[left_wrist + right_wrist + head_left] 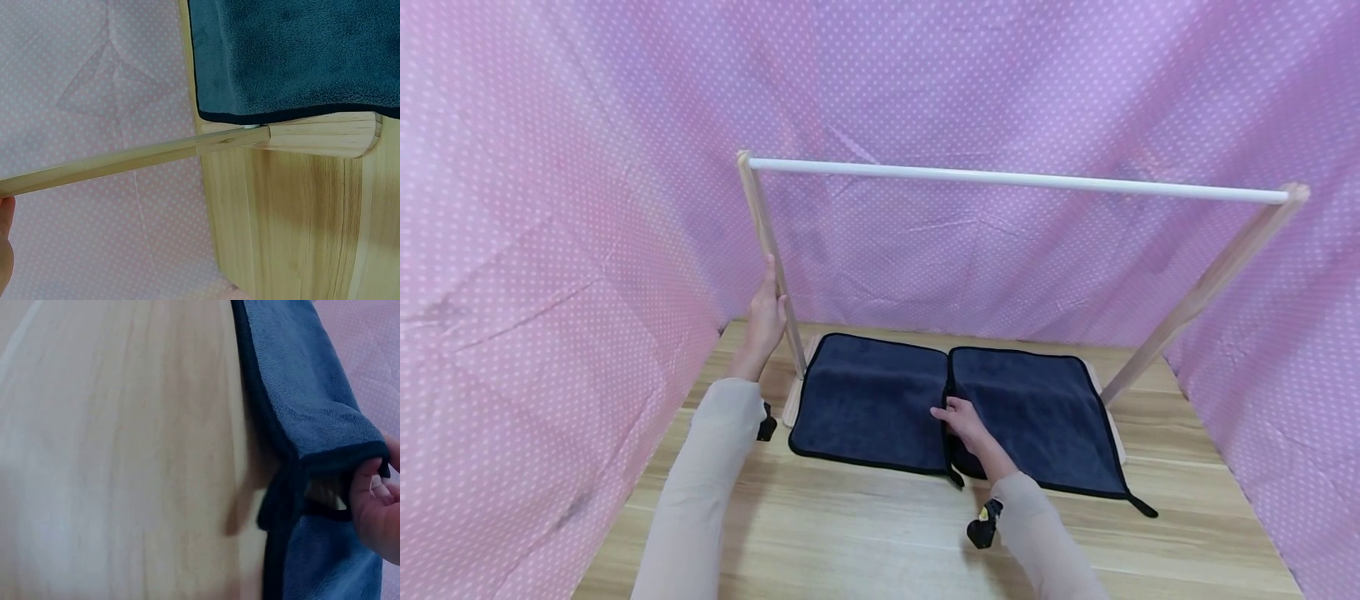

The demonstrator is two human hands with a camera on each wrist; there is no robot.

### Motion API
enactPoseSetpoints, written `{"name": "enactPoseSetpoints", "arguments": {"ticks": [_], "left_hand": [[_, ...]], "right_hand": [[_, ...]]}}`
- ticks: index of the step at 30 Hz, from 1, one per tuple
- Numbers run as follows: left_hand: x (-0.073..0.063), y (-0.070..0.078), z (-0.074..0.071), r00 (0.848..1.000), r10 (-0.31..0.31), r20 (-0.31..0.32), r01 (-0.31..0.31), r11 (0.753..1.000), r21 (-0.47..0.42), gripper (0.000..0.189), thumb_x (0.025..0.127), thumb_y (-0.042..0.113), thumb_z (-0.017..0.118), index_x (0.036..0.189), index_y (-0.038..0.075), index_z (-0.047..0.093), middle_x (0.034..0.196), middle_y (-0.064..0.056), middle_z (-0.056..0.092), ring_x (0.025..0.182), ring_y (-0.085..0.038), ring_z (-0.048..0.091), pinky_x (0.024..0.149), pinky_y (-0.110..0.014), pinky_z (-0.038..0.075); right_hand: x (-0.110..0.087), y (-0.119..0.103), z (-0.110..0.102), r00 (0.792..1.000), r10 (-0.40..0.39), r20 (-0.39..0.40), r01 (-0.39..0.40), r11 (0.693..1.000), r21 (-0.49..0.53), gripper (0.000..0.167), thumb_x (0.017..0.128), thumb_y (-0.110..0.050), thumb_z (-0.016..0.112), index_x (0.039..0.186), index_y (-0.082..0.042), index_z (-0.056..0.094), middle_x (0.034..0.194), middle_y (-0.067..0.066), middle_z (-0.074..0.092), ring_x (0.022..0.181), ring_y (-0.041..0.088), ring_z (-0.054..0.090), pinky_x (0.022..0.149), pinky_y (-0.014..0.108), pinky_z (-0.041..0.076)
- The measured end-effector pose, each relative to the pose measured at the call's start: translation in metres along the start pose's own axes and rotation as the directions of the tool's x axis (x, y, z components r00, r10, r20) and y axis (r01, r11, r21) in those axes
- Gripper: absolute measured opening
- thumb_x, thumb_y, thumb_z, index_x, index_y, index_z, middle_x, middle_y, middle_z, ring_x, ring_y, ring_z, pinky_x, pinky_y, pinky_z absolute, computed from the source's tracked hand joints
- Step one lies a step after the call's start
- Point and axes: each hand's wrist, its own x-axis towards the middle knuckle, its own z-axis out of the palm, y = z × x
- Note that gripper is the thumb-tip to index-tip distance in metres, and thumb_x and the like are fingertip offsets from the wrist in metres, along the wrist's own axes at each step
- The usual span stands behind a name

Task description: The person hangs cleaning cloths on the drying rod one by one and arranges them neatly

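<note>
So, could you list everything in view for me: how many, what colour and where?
Cloths: two, dark blue-grey, black-edged, side by side below the rod
Loops: two, black, at the cloths' near right corners
Rack: one, pale wood, standing on the table
Rod: one, white, across the rack's top
Table: one, light wood-grain, underneath
Dotted fabric: pieces uncountable, pink-lilac, behind and at both sides
Devices: two, black, at the wrists
Sleeves: two, off-white, on the arms
Left fingers: one hand's, bare, at the left post
Right fingers: one hand's, bare, pinching the left cloth's edge

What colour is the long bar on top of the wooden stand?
The bar is white; it shows best in the head view.
</note>
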Motion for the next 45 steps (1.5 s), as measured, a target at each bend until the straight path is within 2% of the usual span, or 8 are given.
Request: {"name": "enactPoseSetpoints", "arguments": {"ticks": [4,11,15,20,28,34,39,45], "left_hand": [[-0.001,0.000,0.000,1.000,-0.006,0.007,0.006,1.000,0.003,0.082,0.089,-0.011,0.046,0.148,0.021,0.000,0.137,-0.030,0.033,0.110,-0.047,0.045,0.091,-0.052,0.042],[-0.002,0.000,0.000,1.000,0.002,-0.004,-0.002,1.000,-0.002,0.084,0.088,-0.012,0.046,0.147,0.025,-0.001,0.140,-0.028,0.031,0.111,-0.046,0.045,0.090,-0.051,0.043],[-0.002,0.001,-0.001,0.999,-0.027,0.020,0.027,1.000,-0.008,0.081,0.089,-0.011,0.045,0.148,0.021,0.000,0.141,-0.027,0.030,0.109,-0.045,0.046,0.090,-0.051,0.043],[-0.001,0.003,-0.002,0.998,-0.049,0.035,0.050,0.999,-0.017,0.077,0.089,-0.011,0.044,0.148,0.017,0.002,0.142,-0.026,0.028,0.112,-0.045,0.044,0.093,-0.050,0.042],[-0.001,0.004,-0.001,0.998,-0.058,0.035,0.058,0.998,-0.018,0.075,0.089,-0.011,0.044,0.147,0.014,0.004,0.141,-0.027,0.029,0.117,-0.044,0.042,0.096,-0.049,0.040],[0.000,0.003,-0.001,0.998,-0.057,0.027,0.058,0.998,-0.018,0.077,0.089,-0.012,0.044,0.147,0.016,0.003,0.140,-0.028,0.030,0.115,-0.046,0.043,0.094,-0.050,0.042],[0.001,0.003,-0.002,0.998,-0.047,0.032,0.048,0.998,-0.032,0.077,0.089,-0.012,0.044,0.147,0.016,0.002,0.143,-0.026,0.026,0.119,-0.046,0.040,0.094,-0.050,0.041],[0.001,0.002,-0.003,0.998,-0.035,0.057,0.037,0.999,-0.027,0.080,0.088,-0.013,0.043,0.147,0.018,-0.002,0.142,-0.028,0.025,0.119,-0.048,0.038,0.094,-0.051,0.042]], "right_hand": [[-0.004,-0.017,0.003,0.999,-0.047,-0.020,0.047,0.999,0.005,0.021,0.089,-0.011,0.058,0.076,-0.005,0.042,0.059,-0.001,0.035,0.055,0.015,0.041,0.057,0.025,0.038],[-0.003,-0.042,0.004,0.978,-0.207,0.020,0.208,0.976,-0.070,0.014,0.091,-0.009,0.055,0.083,-0.001,0.046,0.064,0.002,0.037,0.048,0.014,0.036,0.048,0.023,0.034],[-0.003,-0.059,0.005,0.957,-0.284,0.055,0.288,0.950,-0.119,0.032,0.092,-0.007,0.052,0.118,0.010,0.049,0.107,0.024,0.056,0.092,0.029,0.057,0.080,0.034,0.049],[-0.004,-0.081,0.004,0.926,-0.357,0.121,0.373,0.915,-0.156,0.047,0.093,-0.005,0.049,0.134,0.012,0.034,0.138,0.030,0.034,0.128,0.039,0.031,0.104,0.050,0.029],[-0.004,-0.109,0.002,0.827,-0.540,0.154,0.556,0.749,-0.359,0.041,0.089,-0.003,0.055,0.125,0.015,0.045,0.118,0.031,0.052,0.105,0.038,0.050,0.092,0.049,0.041],[-0.011,-0.134,-0.001,0.762,-0.614,0.208,0.639,0.660,-0.394,0.039,0.087,-0.001,0.057,0.122,0.014,0.049,0.125,0.030,0.049,0.119,0.039,0.044,0.099,0.049,0.036],[-0.017,-0.157,-0.005,0.669,-0.699,0.254,0.732,0.560,-0.388,0.036,0.084,0.004,0.059,0.118,0.015,0.051,0.119,0.030,0.053,0.112,0.039,0.050,0.094,0.047,0.042],[-0.025,-0.180,-0.012,0.553,-0.777,0.302,0.813,0.423,-0.400,0.032,0.083,0.006,0.060,0.113,0.014,0.056,0.082,0.020,0.059,0.068,0.021,0.050,0.062,0.027,0.044]]}}
